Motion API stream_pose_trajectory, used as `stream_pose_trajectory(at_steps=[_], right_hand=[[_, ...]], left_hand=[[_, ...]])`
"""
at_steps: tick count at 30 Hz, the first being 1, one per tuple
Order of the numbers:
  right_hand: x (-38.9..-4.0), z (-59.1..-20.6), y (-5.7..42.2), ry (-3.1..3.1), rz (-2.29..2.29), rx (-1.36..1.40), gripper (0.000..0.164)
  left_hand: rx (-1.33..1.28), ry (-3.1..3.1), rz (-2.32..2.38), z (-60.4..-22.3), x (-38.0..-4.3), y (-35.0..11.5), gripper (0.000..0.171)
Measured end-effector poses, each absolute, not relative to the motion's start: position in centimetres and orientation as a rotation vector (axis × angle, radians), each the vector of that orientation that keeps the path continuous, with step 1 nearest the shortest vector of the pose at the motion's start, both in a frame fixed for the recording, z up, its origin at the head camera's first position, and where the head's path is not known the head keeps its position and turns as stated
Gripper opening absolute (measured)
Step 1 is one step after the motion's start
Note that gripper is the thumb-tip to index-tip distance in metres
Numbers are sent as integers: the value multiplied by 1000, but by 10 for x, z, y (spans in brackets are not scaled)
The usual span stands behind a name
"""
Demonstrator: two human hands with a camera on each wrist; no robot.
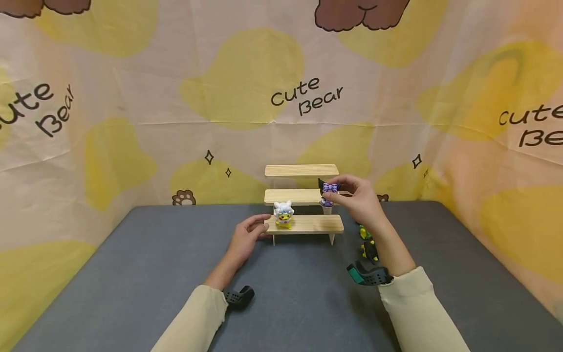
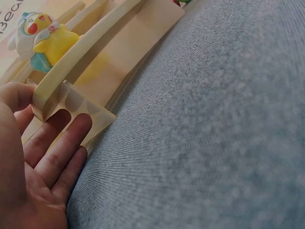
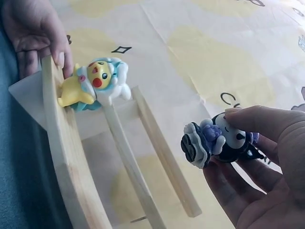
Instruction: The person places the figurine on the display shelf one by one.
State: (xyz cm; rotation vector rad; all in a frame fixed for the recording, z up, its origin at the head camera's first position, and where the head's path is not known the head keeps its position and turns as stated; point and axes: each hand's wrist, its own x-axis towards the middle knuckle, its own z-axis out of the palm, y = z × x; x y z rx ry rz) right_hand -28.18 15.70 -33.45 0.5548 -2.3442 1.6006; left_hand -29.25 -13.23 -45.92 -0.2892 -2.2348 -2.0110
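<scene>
Black-and-purple figurine (image 3: 220, 140), bow and all, is pinched between thumb and fingers of my right hand (image 1: 360, 198), at the right end of the wooden stand (image 1: 314, 223), just above its lowest tier and in front of the middle one. That closeness is what matters to me: its long axis runs upright, base toward the boards, and in the right wrist view the base looks apart from the wood. My left hand (image 1: 244, 238) is at the opposite end of the stand, gripping the lowest tier with some fingers beneath the board, so the two hands are well apart and the right is the one with the figurine. On the stand's lowest tier, toward its left end, stands a yellow figurine (image 1: 283, 215) in a white and pale blue hood. Right of the stand, on the grey table (image 1: 299, 303), a green-and-yellow figure (image 1: 365, 232) and a black-and-yellow figure (image 1: 369, 250) are partly hidden by my forearm. Behind the stand, the cloth backdrop (image 1: 242, 88) reads "cute Bear", repeated and cut off at both sides; I can read no brand or label on the figurines.
</scene>
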Motion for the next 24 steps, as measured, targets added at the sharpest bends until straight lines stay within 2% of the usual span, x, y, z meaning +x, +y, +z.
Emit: stream_pose_trajectory(at_steps=[24], right_hand=[[-292, -359, 152, -2450, 1671, 591, 23]], left_hand=[[-293, -2257, -2010, -457, -291, -133, 30]])
